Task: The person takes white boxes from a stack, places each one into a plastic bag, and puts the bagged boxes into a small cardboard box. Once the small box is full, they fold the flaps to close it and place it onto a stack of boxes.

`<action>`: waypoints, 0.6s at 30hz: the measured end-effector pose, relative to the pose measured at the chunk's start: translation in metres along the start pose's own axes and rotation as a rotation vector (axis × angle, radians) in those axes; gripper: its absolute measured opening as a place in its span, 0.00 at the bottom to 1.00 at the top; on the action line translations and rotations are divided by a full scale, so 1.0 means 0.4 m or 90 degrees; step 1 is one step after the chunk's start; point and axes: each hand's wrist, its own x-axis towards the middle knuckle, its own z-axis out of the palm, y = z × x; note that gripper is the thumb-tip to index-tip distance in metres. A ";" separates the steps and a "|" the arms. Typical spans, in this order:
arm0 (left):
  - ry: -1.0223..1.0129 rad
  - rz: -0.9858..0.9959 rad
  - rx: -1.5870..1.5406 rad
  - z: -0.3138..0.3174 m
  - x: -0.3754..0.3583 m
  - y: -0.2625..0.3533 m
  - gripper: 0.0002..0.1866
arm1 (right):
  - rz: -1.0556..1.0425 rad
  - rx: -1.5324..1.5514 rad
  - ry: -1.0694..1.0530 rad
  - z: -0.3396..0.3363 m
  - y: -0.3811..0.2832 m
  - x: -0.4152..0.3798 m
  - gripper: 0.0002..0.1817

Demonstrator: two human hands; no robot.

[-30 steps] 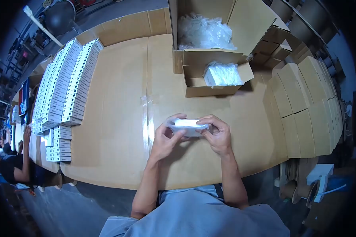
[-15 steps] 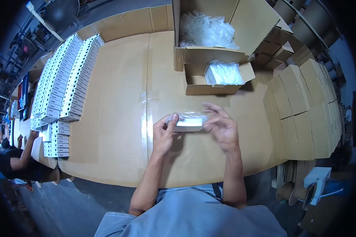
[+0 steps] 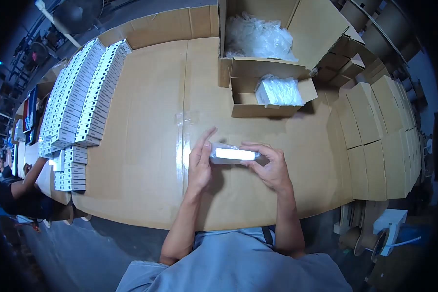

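Note:
A small white box (image 3: 234, 154) in clear plastic wrap is held above the cardboard-covered table (image 3: 146, 146). My right hand (image 3: 270, 164) pinches its right end between thumb and fingers. At the left end, my left hand (image 3: 201, 163) has its thumb against the box and its index finger stretched up and away from it. Behind my hands stands an open cardboard box (image 3: 263, 111) with wrapped white boxes (image 3: 280, 92) inside.
Long stacks of white boxes (image 3: 75, 97) stand at the left. A large open carton (image 3: 321, 29) holds clear plastic bags (image 3: 260, 39) at the back. Closed cardboard boxes (image 3: 379, 141) are stacked at the right. Another person's arm (image 3: 29, 177) shows at the far left.
My right hand has closed on the right end of the wrapped box. My left index finger has lifted off it. The box's bright white face now shows more.

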 end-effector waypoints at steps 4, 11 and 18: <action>-0.093 0.102 0.153 -0.002 -0.005 0.024 0.33 | 0.017 0.010 0.012 0.001 0.022 -0.013 0.16; -0.214 0.110 0.421 -0.029 -0.007 0.045 0.15 | -0.111 -0.188 0.067 -0.013 -0.039 -0.011 0.18; -0.155 0.064 0.347 -0.063 0.004 0.029 0.17 | -0.173 -0.152 -0.036 -0.046 -0.061 0.019 0.16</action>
